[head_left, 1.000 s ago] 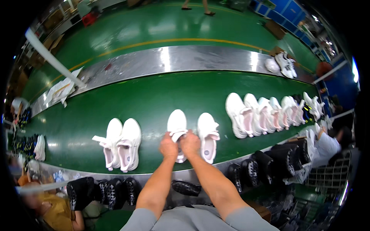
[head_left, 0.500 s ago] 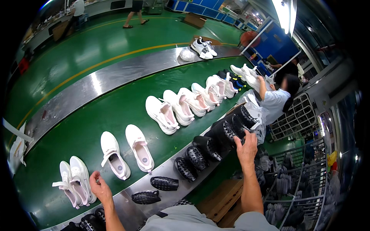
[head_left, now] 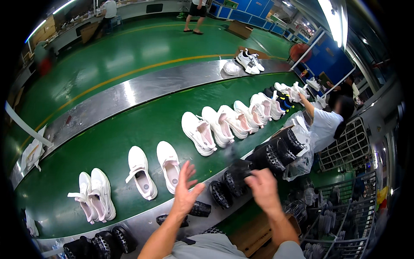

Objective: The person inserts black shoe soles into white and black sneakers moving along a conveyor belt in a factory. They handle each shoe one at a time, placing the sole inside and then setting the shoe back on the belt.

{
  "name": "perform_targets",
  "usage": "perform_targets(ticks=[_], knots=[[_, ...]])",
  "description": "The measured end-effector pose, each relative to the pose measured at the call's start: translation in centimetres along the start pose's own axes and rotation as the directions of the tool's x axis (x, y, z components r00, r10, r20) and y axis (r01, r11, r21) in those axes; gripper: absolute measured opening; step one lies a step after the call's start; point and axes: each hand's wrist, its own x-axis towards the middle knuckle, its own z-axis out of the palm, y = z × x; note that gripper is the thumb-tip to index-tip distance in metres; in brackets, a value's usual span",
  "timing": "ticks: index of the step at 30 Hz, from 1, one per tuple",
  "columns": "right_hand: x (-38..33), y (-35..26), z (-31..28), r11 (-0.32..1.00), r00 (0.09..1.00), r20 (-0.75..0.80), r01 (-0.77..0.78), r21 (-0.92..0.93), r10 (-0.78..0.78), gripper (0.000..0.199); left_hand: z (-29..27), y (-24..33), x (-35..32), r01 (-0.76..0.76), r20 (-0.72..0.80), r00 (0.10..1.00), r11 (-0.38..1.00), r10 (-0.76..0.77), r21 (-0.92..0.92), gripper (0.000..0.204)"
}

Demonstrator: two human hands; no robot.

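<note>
My left hand is open, fingers spread, above the bench edge near a white slip-on sneaker. Beside it stands another white sneaker with its strap folded out; a white pair stands further left. My right hand, blurred, is closed at the edge of a black shoe insert, which is smeared by motion too. More black textured inserts stand along the near metal edge. Two lie low near my left wrist, one being a flat insert partly behind it.
A row of white sneakers runs along the green belt. At right a co-worker reaches toward far shoes. Plastic bags lie beside the inserts. A wire rack and a cardboard box are at lower right.
My left hand has moved right, from beside the left pair to near the slip-on sneaker. My right hand has come lower and closed. The view has shifted, so shoes appear further right.
</note>
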Motion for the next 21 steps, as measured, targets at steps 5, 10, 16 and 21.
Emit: perform_targets(ticks=[5, 10, 16, 21], knots=[[-1.6, -4.2, 9.0, 0.893, 0.857, 0.502, -0.314, 0.323, 0.120, 0.041, 1.8, -1.4, 1.1, -0.048, -0.156, 0.987, 0.998, 0.040, -0.047, 0.079], [-0.7, -2.5, 13.9, 0.901, 0.797, 0.584, -0.356, 0.247, 0.155, 0.057, -3.8, -4.6, 1.4, 0.052, -0.344, 0.917, 0.795, 0.201, 0.604, 0.066], [3.7, -3.6, 17.4, 0.992, 0.633, 0.770, -0.130, 0.007, 0.077, 0.075, -11.3, -7.1, 7.8, 0.059, -0.255, 0.888, 0.457, 0.382, 0.888, 0.045], [6.3, -4.3, 19.6, 0.997, 0.618, 0.785, 0.016, -0.080, 0.053, 0.061, -14.3, -9.4, 9.8, -0.002, -0.050, 0.993, 0.428, 0.110, 0.904, 0.019]])
